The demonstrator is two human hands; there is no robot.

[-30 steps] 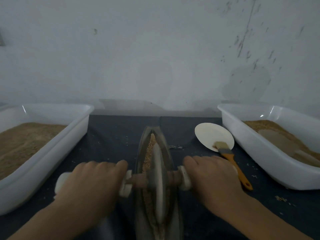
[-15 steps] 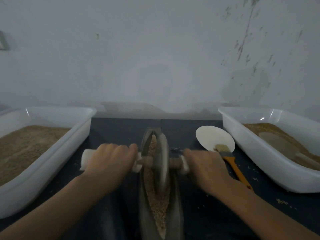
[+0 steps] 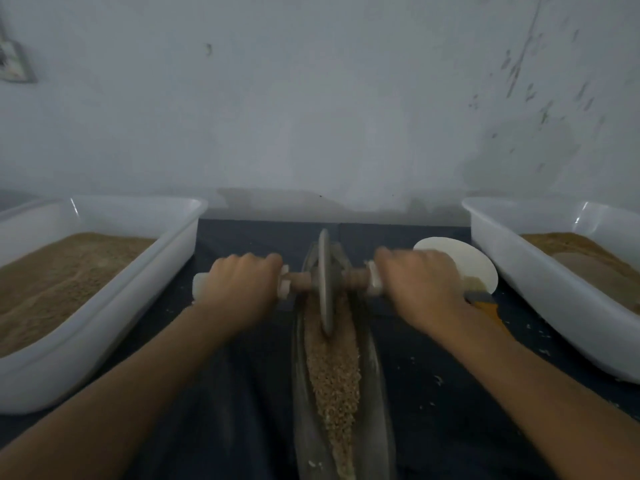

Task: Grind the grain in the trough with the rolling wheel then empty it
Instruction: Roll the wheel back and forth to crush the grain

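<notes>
A dark cloth (image 3: 242, 393) covers the table, with pale flecks scattered over it, mostly on the right. Behind it rises a pale wall (image 3: 311, 98), scuffed with dark marks at upper right; a small framed object (image 3: 14, 60) hangs at the far left edge, too blurred to make out.

On the left stands a white tub (image 3: 114, 306) filled with fine brown meal. Just right of it, the left hand (image 3: 239, 289) curls over the white left handle (image 3: 199, 287), fingers wrapped round it, knuckles up. The handle's end pokes out past the hand on the left.

In the middle lies the trough (image 3: 375, 393), a long narrow metal boat running from near to far. Grain (image 3: 332, 375) fills its channel from the near end up to the wheel (image 3: 324, 282). The wheel stands upright on edge at the far part of the trough, its lower rim in the grain. A wooden axle (image 3: 299, 281) passes through it and joins both handles.

The right hand (image 3: 419, 285) wraps round the right handle (image 3: 374, 282) in the same way, fingers curled over the top.

Behind that hand lies a round white dish (image 3: 460, 258), partly hidden. A brush (image 3: 485, 301) with an orange handle rests with its bristles on the dish; the wrist covers part of it.

On the far right stands a second tub (image 3: 540, 299) holding brown meal, with a flat scoop-like shape (image 3: 588, 271) lying in it.
</notes>
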